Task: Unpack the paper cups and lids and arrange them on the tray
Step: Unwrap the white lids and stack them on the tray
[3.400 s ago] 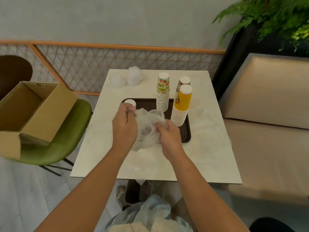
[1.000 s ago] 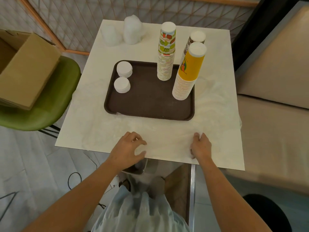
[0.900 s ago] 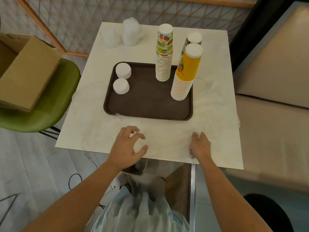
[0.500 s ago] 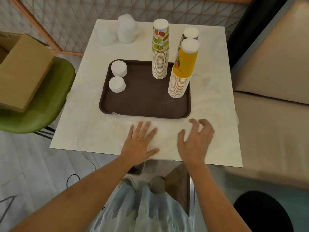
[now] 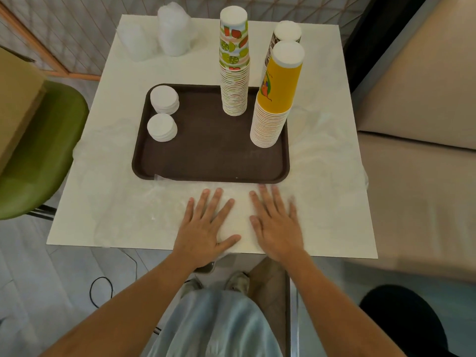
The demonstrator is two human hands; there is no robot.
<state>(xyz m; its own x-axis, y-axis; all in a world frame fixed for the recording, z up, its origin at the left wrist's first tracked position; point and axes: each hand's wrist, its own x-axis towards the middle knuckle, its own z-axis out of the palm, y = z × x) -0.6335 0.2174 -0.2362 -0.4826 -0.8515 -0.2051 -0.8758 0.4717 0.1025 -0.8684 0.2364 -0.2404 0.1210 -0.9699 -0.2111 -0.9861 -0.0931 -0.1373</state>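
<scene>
While two wrapped packs, probably lids, wait at the bench's far left corner, two white lid stacks sit on the tray's left side. The left hand and right hand lie flat before the tray, fingers spread, holding nothing. The fruit-print cup stack and yellow cup stack stand tall on the tray. A careless reach toward the packs could topple either.
</scene>
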